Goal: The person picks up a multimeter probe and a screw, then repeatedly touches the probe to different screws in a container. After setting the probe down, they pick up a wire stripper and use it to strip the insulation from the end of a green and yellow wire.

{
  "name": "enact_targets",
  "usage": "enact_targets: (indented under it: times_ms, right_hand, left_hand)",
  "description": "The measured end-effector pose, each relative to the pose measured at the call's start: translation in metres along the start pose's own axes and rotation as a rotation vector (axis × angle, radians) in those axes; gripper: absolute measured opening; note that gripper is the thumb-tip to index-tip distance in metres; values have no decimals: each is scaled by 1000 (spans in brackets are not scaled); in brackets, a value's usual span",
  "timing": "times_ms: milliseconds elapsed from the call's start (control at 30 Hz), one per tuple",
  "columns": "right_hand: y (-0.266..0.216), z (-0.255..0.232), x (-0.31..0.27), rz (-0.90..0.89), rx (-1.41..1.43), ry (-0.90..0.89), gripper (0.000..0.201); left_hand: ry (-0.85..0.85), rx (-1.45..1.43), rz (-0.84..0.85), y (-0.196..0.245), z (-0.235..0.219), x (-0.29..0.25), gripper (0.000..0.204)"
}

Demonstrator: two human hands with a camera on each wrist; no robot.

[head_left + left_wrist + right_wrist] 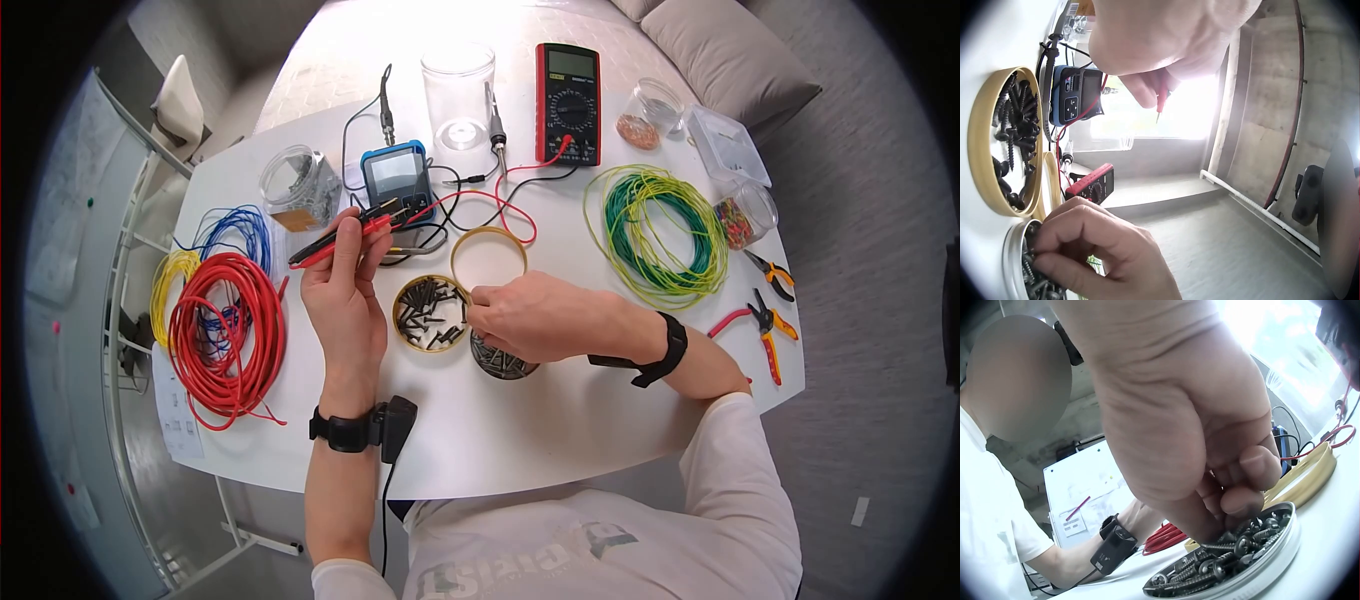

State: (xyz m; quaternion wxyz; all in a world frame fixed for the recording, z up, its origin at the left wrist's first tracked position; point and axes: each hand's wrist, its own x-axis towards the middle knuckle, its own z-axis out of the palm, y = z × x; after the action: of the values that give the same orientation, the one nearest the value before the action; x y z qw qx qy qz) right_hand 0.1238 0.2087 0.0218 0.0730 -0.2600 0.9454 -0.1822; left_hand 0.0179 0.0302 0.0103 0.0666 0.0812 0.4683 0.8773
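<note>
The left hand point(345, 290) is raised, its fingers curled round a red and a black test probe point(340, 240); a red probe tip point(1160, 106) shows past the fingers in the left wrist view. Over a round tin of grey screws point(503, 362) the right hand point(535, 318) reaches down, fingers bent, with fingertips among the screws point(1235, 550). Whether it pinches a screw is hidden. Left of that tin stands a yellow-rimmed round container of black screws point(428, 313), and behind them lies a yellow ring point(489, 231).
Red wire coil point(225, 340) and blue wire point(235, 235) lie left; green wire coil point(660, 235) right. A blue-framed device point(397, 177), clear jar point(458, 100) and multimeter point(569, 105) stand behind. Pliers point(768, 335) lie at the right edge. Red and black leads cross the middle.
</note>
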Motion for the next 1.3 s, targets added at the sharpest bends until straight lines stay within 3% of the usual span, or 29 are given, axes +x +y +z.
enact_targets:
  times_ms: [267, 333, 467, 600, 833, 1000, 1067, 1167, 1300]
  right_hand:
    - [9, -18, 15, 58, -36, 37, 11]
    - [21, -21, 33, 65, -37, 250, 9]
    - [47, -24, 69, 52, -134, 315, 10]
    - [57, -17, 91, -40, -233, 179, 9]
    - [56, -16, 106, -11, -387, 62, 8]
    - [46, -31, 89, 33, -340, 64, 9]
    - [44, -38, 71, 89, -200, 137, 11]
    - [35, -51, 44, 184, -175, 84, 11]
    - [39, -32, 20, 162, -86, 175, 14]
  left_hand:
    - [16, -107, -53, 5, -8, 8, 26]
    - [8, -152, -83, 6, -13, 10, 27]
    - [-8, -320, -83, 5, -26, 21, 26]
    - [-5, -430, -96, 7, -32, 22, 25]
    - [-36, -400, -116, 10, -29, 20, 24]
    - [-28, -377, -130, 8, -20, 15, 24]
    - [-48, -366, -132, 8, -16, 11, 24]
    - [-80, -335, -143, 8, -10, 6, 24]
    - [-108, -300, -165, 5, -6, 1, 24]
